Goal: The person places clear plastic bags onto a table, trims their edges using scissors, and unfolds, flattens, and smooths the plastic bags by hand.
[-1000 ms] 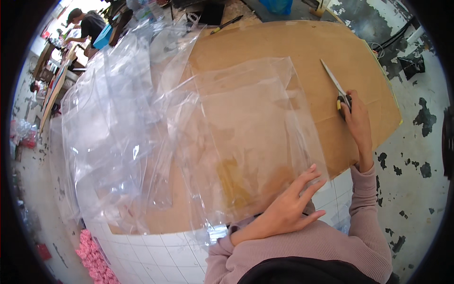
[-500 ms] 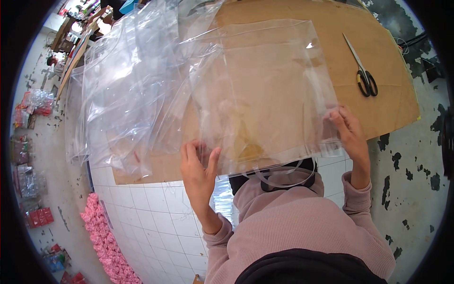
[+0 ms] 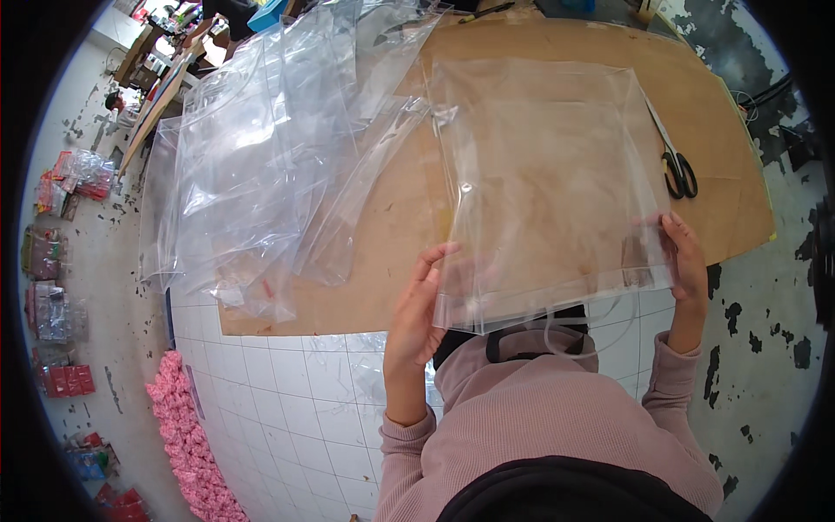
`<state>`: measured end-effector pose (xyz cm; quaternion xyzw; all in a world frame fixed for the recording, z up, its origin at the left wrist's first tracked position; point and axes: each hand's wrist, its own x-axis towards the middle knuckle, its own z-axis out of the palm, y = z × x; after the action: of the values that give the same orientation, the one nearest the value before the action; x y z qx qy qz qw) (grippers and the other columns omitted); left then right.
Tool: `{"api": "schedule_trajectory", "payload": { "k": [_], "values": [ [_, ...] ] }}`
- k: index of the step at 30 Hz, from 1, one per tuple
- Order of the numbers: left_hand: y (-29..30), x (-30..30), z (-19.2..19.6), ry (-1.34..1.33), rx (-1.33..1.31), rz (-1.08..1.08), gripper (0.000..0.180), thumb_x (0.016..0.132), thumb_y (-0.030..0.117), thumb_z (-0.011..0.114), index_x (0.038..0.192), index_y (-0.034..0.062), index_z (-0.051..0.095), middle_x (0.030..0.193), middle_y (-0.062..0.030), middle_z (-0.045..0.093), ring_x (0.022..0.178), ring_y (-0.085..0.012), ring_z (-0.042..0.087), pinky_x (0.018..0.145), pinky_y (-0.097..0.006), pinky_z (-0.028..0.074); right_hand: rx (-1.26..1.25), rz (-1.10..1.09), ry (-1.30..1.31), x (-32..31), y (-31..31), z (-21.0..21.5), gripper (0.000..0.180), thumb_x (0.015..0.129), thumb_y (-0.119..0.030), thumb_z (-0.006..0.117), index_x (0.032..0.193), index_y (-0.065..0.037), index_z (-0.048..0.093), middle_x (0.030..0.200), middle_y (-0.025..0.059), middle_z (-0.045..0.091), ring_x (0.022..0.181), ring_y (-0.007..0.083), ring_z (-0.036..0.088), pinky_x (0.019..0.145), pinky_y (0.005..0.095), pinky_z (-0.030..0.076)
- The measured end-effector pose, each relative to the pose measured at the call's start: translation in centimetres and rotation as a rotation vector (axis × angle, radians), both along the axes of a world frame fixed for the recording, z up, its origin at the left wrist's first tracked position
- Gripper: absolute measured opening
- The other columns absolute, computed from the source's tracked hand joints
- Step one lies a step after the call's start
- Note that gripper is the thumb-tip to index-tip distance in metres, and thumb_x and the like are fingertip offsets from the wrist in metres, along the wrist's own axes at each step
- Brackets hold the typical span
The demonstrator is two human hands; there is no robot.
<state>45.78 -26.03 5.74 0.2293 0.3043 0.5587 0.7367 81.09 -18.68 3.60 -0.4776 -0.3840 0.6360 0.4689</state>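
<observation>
Brown board covers a broad bench [image 3: 731, 191], rounded by the lens, in a workroom with a worn floor. At its near edge, the fingers of my left hand [image 3: 416, 304] close in a narrow hold on the left side of a clear, glossy, box-shaped plastic bag [image 3: 548, 174], near its lower corner. Fingers of my right hand [image 3: 687, 257] hold the opposite side, their tips partly seen through the film.

The bag lies between my hands and stretches away from me, neither hand nearer, since both touch it; its long axis appears to point across the bench, though the bent view leaves that a judgement. Its folded near edge juts past the board above my lap, where a thin, see-through looped strap [image 3: 574, 355] hangs. The film looks supple, with stiff creases along the sides.

Just beyond my right fingertips rest steel scissors with black and yellow handles [image 3: 673, 153], blades aimed away; whether the tip touches the bag, I cannot tell. To my left, a shiny, rumpled heap of clear plastic sheets [image 3: 252, 148] spills across the board.

Farther out, white square tiles [image 3: 287, 391] meet a knobbly pink mat [image 3: 187, 426], and black patches pock the pale grey floor [image 3: 748, 400] at right.
</observation>
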Motion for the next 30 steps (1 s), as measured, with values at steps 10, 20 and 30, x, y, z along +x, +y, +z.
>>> {"api": "schedule_trajectory", "payload": {
  "k": [10, 20, 30],
  "values": [
    [1.6, 3.7, 0.6, 0.12, -0.089, 0.159, 0.047, 0.081, -0.002, 0.057, 0.124, -0.0003, 0.037, 0.085, -0.0031, 0.053, 0.077, -0.0062, 0.053, 0.065, -0.02, 0.048, 0.859, -0.464, -1.418, -7.0, -2.5, 6.1, 0.024, 0.084, -0.025, 0.057, 0.088, -0.002, 0.052, 0.091, 0.0139, 0.058, 0.074, 0.0226, 0.056, 0.065, 0.0314, 0.044],
    [2.1, 7.2, 3.3, 0.291, 0.217, 0.113, 0.04, 0.079, -0.005, 0.051, 0.119, -0.0057, 0.047, 0.076, 0.0046, 0.039, 0.065, -0.0008, 0.037, 0.057, -0.014, 0.032, 0.754, 0.049, -0.786, -12.8, -6.4, 8.6, 0.031, 0.064, -0.019, 0.073, 0.074, 0.0, 0.051, 0.068, 0.0094, 0.049, 0.056, 0.021, 0.048, 0.048, 0.0281, 0.039],
    [1.2, 7.9, 3.4, 0.088, 0.19, -0.035, 0.052, 0.083, -0.001, 0.054, 0.132, 0.0033, 0.036, 0.087, -0.0005, 0.045, 0.084, -0.006, 0.044, 0.067, -0.016, 0.039, 0.831, 0.002, -0.814, -13.2, -6.3, 7.3, 0.013, 0.062, 0.0, 0.06, 0.067, -0.001, 0.047, 0.063, 0.0108, 0.046, 0.052, 0.0227, 0.047, 0.045, 0.0295, 0.037]
  ]
}}
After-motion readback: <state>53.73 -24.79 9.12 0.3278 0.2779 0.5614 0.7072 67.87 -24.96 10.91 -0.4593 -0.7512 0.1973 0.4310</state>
